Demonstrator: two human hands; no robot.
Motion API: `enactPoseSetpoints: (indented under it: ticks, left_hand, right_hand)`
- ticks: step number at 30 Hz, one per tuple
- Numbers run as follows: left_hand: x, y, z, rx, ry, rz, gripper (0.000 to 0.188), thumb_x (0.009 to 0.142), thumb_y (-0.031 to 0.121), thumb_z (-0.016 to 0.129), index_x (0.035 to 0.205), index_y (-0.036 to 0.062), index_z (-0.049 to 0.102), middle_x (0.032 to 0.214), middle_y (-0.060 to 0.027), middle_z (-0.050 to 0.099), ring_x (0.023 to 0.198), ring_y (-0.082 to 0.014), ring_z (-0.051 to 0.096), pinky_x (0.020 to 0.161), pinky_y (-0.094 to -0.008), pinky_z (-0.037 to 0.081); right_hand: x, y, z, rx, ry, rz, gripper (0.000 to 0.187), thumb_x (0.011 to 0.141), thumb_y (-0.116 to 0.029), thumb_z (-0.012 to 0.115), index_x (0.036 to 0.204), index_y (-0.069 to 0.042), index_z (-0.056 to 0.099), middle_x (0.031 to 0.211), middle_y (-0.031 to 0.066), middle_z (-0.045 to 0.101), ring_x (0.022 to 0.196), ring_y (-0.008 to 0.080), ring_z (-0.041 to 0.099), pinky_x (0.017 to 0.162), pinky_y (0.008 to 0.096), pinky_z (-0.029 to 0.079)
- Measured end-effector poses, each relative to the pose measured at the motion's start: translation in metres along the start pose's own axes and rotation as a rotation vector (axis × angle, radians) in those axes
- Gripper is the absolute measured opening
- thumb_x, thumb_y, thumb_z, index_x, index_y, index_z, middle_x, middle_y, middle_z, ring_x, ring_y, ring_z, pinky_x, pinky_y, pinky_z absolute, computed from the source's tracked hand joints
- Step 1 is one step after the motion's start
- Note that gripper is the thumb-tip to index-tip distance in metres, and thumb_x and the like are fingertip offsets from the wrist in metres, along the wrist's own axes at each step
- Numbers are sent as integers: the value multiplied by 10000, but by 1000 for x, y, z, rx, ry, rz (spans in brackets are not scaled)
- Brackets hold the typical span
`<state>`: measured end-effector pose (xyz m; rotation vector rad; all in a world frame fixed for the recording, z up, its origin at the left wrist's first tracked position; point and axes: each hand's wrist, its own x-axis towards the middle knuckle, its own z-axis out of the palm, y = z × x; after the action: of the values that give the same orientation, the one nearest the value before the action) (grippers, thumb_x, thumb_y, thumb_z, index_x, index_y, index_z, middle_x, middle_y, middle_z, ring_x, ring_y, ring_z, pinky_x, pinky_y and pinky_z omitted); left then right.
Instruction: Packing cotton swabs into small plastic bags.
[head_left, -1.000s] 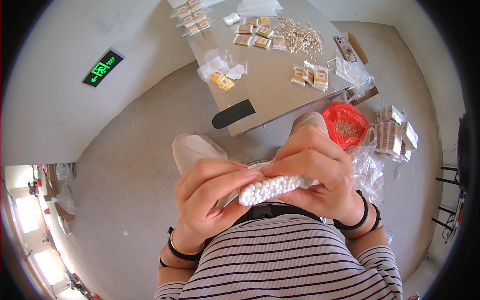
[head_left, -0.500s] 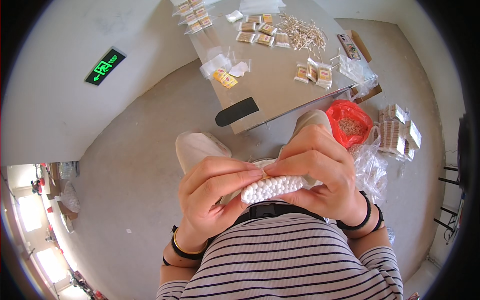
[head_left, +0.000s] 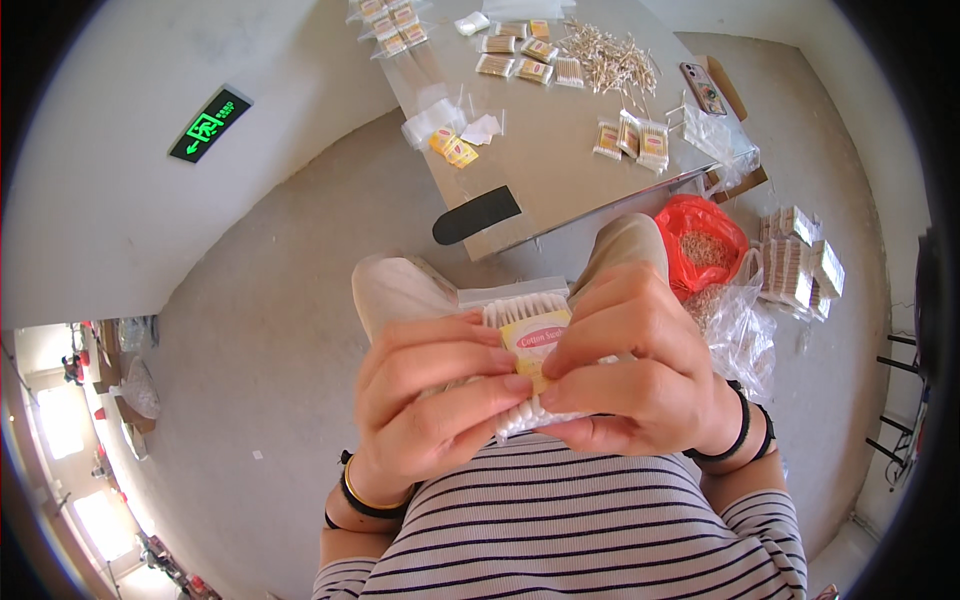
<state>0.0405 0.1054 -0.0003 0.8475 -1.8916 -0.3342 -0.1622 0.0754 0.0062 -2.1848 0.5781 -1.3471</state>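
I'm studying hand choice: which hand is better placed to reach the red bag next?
Probably the right hand: it is nearer the red bag, which lies on that side. The left hand is farther; both hands hold the swab packet.

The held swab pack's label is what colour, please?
The label is mostly yellow with a reddish oval, seen best in the head view.

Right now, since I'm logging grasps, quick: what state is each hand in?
Left hand: closed, holding the left side of the pack of cotton swabs.
Right hand: closed, holding the right side of it.
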Motion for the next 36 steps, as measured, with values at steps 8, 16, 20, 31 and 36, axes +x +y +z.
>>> enactPoseSetpoints:
  ticks: [8, 16, 20, 31, 36]
  left_hand:
    - [-4, 9, -7, 75, 22, 146, 293, 739, 101, 814, 978, 133, 647, 1005, -15, 651, 907, -199, 665, 832, -375, 615]
    - [-4, 19, -14, 144, -25, 166, 280, 752, 93, 791, 976, 168, 641, 1012, 15, 634, 912, -157, 640, 827, -335, 610]
    - [-4, 19, -15, 137, -53, 161, 279, 742, 98, 785, 969, 172, 640, 1005, 18, 635, 908, -151, 640, 818, -334, 609]
    - [-1, 16, -11, 100, -89, 170, 258, 724, 88, 774, 945, 181, 677, 967, 37, 633, 875, -143, 633, 786, -320, 611]
    - [-1, 5, -3, -41, -94, 168, 261, 700, 77, 784, 937, 164, 716, 895, 42, 634, 827, -150, 634, 729, -288, 611]
  right_hand:
    - [-3, 1, -1, -61, 52, -191, 243, 701, -104, 709, 932, -119, 633, 932, 18, 604, 782, 188, 588, 692, 314, 475]
    - [-4, 2, 0, -89, 72, -283, 191, 712, -119, 699, 882, -141, 616, 935, 9, 606, 793, 178, 595, 707, 312, 487]
    - [-6, 0, -6, -77, -30, -256, 247, 757, -112, 762, 961, -160, 631, 993, 12, 630, 855, 176, 598, 717, 328, 487]
    - [-4, 4, -1, -55, 20, -307, 151, 704, -111, 699, 820, -148, 609, 920, 5, 596, 772, 174, 578, 687, 309, 473]
    - [-7, 6, -6, -17, -105, -271, 227, 704, -67, 730, 880, -168, 628, 927, 5, 607, 743, 175, 572, 696, 330, 491]
